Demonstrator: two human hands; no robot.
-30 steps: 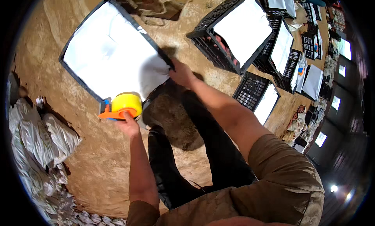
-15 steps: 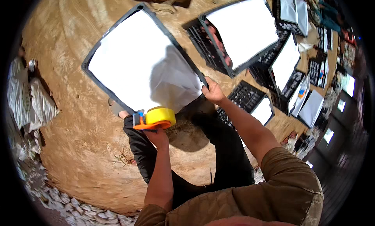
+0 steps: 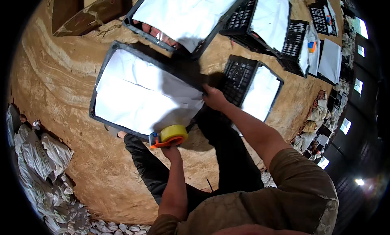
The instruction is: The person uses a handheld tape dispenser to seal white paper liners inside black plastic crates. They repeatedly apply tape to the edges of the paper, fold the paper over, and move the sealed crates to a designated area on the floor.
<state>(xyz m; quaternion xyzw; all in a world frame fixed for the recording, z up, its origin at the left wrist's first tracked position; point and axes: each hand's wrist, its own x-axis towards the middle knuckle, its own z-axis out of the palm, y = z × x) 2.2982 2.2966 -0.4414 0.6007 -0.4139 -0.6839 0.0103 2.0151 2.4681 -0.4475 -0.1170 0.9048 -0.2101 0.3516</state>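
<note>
Reading the scene from my remote seat, I start at the left edge of the brown floor, where white woven sacks lie heaped. Toward the floor's far left corner stands an open cardboard box. Next comes the black plastic crate in my hands, a creased white sheet spread across its top; I can't tell whether its base touches the floor. At the crate's near edge sits an orange tape dispenser with a yellow tape roll, and my left hand has its fingers curled around the dispenser from below. Whether that hand also bears on the crate, I can't tell. Beyond the crate's far edge is a sheet-covered crate with reddish contents showing under its cover. My right hand pinches the crate's right end near the corner. Half a second ago the crate sat turned more steeply, off to the left of that neighbour; it has swung round so its far edge faces the neighbour's near edge across a shadowed gap. I judge that it now lies alongside, with both hands still occupied. Right of my right hand stands a smaller lattice crate, then more sheet-topped crates toward the floor's right edge.
</note>
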